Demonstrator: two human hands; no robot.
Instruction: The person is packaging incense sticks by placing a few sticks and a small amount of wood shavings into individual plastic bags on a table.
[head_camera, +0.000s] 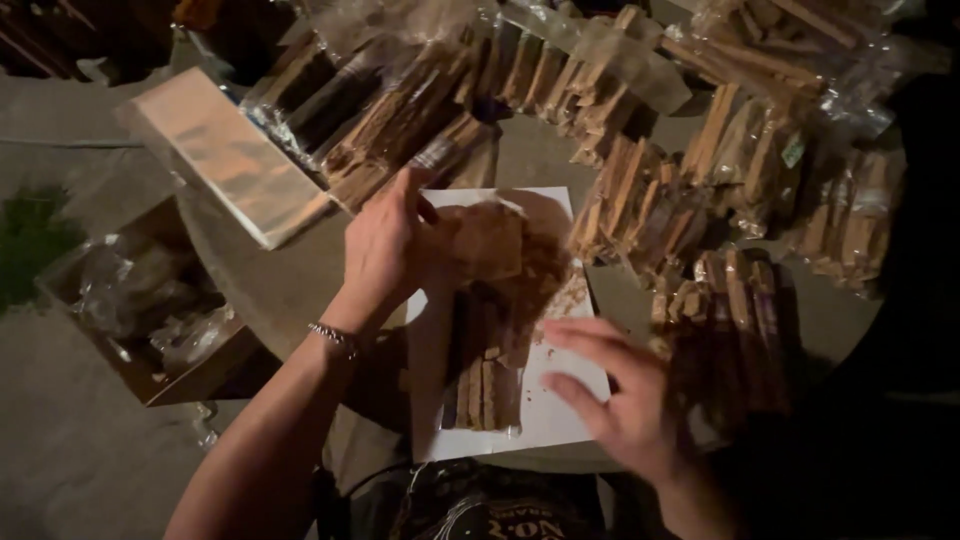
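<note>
left hand (385, 250): we pinch clear bag (490, 240) of wood sticks (482, 385), fingers closed on top edge.
right hand (610, 390): fingers spread flat on white sheet (560, 405), holding nothing.
tip: we'd keep sheet pinned, feed sticks straight under left fingertips.

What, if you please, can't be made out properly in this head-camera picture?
- Cardboard box: its contents are too dark and blurred to identify.
- Left hand: fingertips hidden behind the tan piece it grips.
- Wrapped stick bundles right of the right hand: lost in shadow.
- Top bundles: cut off by the edge.
</note>
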